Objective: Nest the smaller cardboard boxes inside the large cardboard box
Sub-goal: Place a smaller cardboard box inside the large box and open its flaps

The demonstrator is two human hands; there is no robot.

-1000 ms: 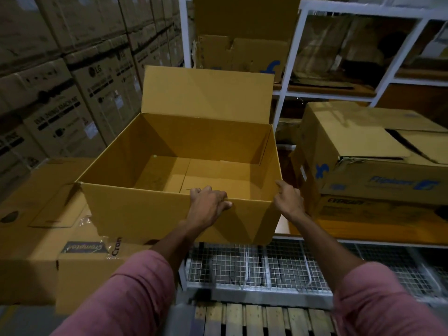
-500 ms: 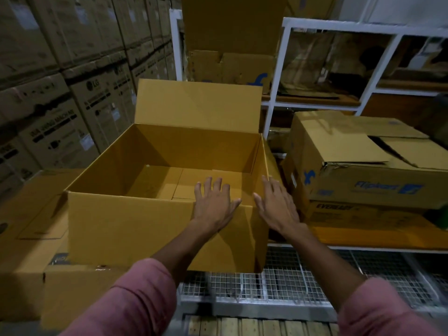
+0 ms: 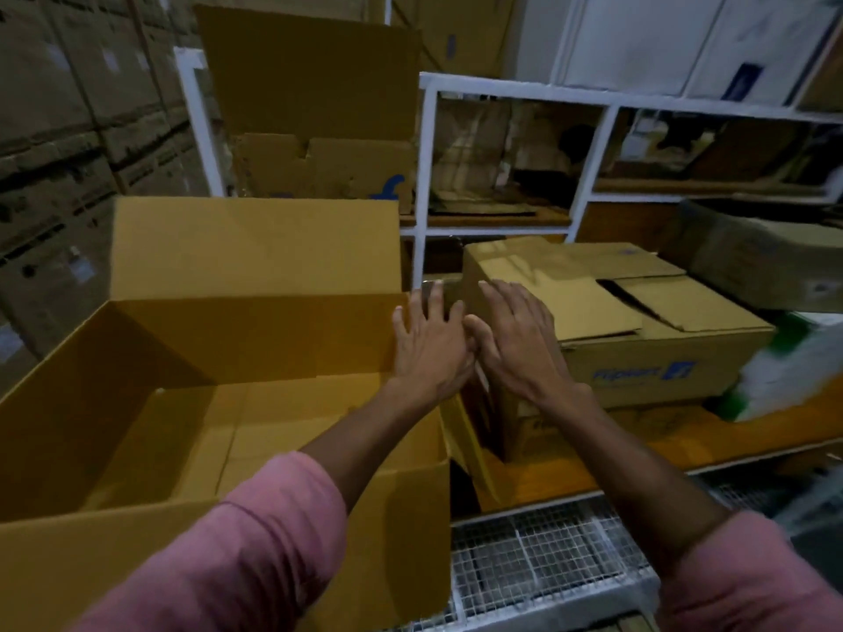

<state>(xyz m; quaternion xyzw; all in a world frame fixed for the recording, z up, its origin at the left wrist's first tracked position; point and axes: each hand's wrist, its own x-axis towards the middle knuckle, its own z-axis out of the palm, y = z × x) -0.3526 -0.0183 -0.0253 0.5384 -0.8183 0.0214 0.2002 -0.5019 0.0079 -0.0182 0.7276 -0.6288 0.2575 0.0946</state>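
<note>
Left hand (image 3: pixel 431 348), right hand (image 3: pixel 515 344) spread open, smaller box (image 3: pixel 638 339)

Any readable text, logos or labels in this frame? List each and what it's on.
"Flipkart" with logo: front of the smaller cardboard box on the shelf.
Blue "f" mark, partly hidden: torn box behind the large cardboard box.
Stacked cartons at left: prints too blurred to read.

Large box (image 3: pixel 255 275) seen as plain yellow-brown cardboard, unprinted; smaller box (image 3: pixel 638 353) duller brown, blue logo print on its side; sleeves (image 3: pixel 255 549) noted as pink; shelf frame (image 3: pixel 426 175) painted white; wire grid (image 3: pixel 538 558) white-grey mesh pattern.
</note>
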